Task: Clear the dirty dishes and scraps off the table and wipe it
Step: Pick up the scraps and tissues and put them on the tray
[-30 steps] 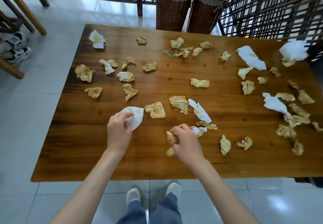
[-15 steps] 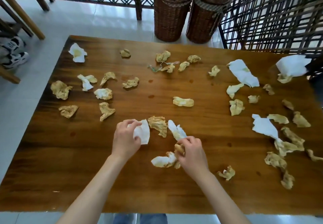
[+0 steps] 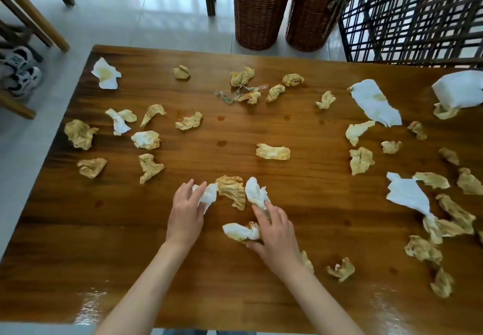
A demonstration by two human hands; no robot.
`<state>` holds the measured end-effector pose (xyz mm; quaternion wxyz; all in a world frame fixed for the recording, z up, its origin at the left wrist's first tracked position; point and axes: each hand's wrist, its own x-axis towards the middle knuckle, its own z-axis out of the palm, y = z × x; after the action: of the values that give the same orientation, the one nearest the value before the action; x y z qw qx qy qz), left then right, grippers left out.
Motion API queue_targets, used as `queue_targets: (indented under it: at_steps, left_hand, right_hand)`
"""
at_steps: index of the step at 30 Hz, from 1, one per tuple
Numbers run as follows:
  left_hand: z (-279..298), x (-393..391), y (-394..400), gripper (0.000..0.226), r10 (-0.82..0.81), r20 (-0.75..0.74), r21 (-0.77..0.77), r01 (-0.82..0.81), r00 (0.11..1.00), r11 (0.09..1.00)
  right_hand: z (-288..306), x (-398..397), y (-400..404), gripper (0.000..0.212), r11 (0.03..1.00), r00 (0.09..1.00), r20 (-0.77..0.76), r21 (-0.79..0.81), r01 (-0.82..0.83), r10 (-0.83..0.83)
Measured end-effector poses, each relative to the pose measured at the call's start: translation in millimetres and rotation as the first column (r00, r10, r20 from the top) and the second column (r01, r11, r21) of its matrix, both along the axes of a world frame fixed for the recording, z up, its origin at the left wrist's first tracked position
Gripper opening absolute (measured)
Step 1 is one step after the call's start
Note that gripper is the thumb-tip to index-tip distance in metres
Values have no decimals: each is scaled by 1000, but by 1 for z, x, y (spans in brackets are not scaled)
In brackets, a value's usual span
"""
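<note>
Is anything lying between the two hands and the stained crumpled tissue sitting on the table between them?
Nothing visible blocks it. The stained tissue lies between the left hand and right hand, flanked only by the white tissues they touch.
</note>
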<state>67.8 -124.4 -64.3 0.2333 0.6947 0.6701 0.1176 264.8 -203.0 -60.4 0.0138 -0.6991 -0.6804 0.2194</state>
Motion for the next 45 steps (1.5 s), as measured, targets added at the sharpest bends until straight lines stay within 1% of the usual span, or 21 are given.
queue_targets:
  at_steps: [2, 4, 8, 11, 13, 15, 17, 21, 25, 27, 28, 31, 34, 38, 41, 43, 45]
  left_hand:
    - [1, 0, -1, 50, 0, 35, 27, -1, 999, 1000]
    - [2, -2, -2, 51, 9, 55, 47, -12, 998, 999]
    - [4, -6, -1, 52, 32, 60, 79, -37, 998, 996]
    - [11, -2, 5, 50, 63, 107, 159, -80, 992, 984]
    - [17, 9, 10, 50, 28, 147, 222, -60, 989, 973]
    - [22, 26, 16, 50, -41, 176, 245, -3, 984, 969]
    - [25, 46, 20, 52, -103, 195, 207, 61, 975, 976]
    - [16, 69, 21, 57, -209, 195, 60, 201, 958, 978]
    - [6, 69, 19, 68, -289, 87, -90, 296, 953, 951]
    - [3, 67, 19, 72, -327, 42, -108, 330, 944, 938]
    - [3, 66, 20, 71, -337, 28, -98, 338, 941, 936]
    - [2, 66, 19, 56, -310, 17, -15, 310, 951, 950]
    - [3, 67, 18, 48, -256, 31, 27, 255, 966, 967]
    - [13, 58, 31, 51, -142, 70, 75, 137, 987, 988]
    - [21, 42, 46, 55, -62, 60, 107, 55, 996, 993]
    - [25, 31, 54, 56, -13, 51, 118, 7, 999, 993]
    - [27, 22, 60, 56, 19, 45, 117, -24, 999, 993]
  right_hand:
    - [-1, 0, 0, 68, 997, 1000, -2, 76, -8, 8]
    - [-3, -1, -2, 57, 991, 1000, -13, 133, 6, -4]
    - [-5, -6, -5, 55, 968, 995, -90, 242, 70, -49]
    - [-2, -1, -3, 53, 945, 978, -175, 288, 157, -109]
    - [2, 8, 2, 51, 923, 959, -225, 303, 237, -173]
    - [6, 17, 7, 49, 907, 944, -243, 304, 293, -223]
    - [9, 24, 10, 49, 900, 937, -241, 296, 318, -252]
    - [11, 33, 11, 49, 898, 935, -226, 288, 334, -275]
    - [8, 37, 9, 49, 888, 930, -225, 297, 350, -291]
    - [7, 38, 9, 50, 883, 924, -235, 298, 363, -301]
    - [7, 38, 9, 50, 880, 921, -240, 298, 370, -306]
    - [8, 38, 9, 49, 876, 914, -251, 288, 386, -320]
    - [11, 37, 15, 47, 874, 908, -266, 285, 394, -323]
    - [21, 38, 52, 45, 857, 911, -283, 339, 389, -301]
    - [29, 37, 97, 54, 855, 931, -251, 387, 346, -264]
    - [29, 38, 125, 65, 877, 949, -211, 375, 300, -234]
    - [24, 39, 149, 65, 909, 963, -176, 332, 251, -202]
